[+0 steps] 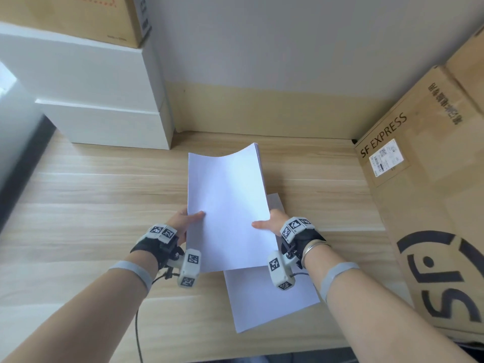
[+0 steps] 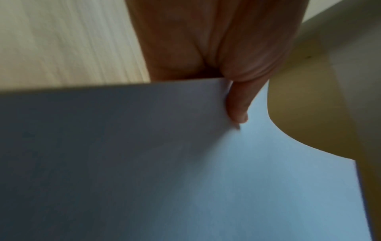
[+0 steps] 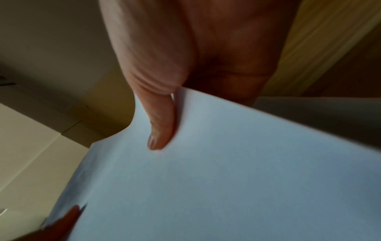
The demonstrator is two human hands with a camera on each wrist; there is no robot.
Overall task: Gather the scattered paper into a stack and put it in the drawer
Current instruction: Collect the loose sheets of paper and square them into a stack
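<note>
A stack of white paper [image 1: 226, 205] is held up off the wooden desk [image 1: 91, 205], its far end curving upward. My left hand [image 1: 190, 218] pinches the stack's left edge, thumb on top and fingers hidden beneath. My right hand [image 1: 267, 224] pinches the right edge the same way. Close up, the left wrist view has the left thumb [image 2: 237, 107] pressed on the stack [image 2: 226, 179], and the right wrist view has the right thumb [image 3: 160, 130] on the sheet [image 3: 226, 187]. One more white sheet [image 1: 267, 297] lies flat on the desk under the stack. No drawer is in view.
White boxes [image 1: 104, 100] are stacked at the back left with a brown carton [image 1: 78, 17] on top. A large SF Express cardboard box [image 1: 432, 179] fills the right side. The wall [image 1: 262, 48] closes off the desk behind. The desk's front edge [image 1: 262, 349] is close to me.
</note>
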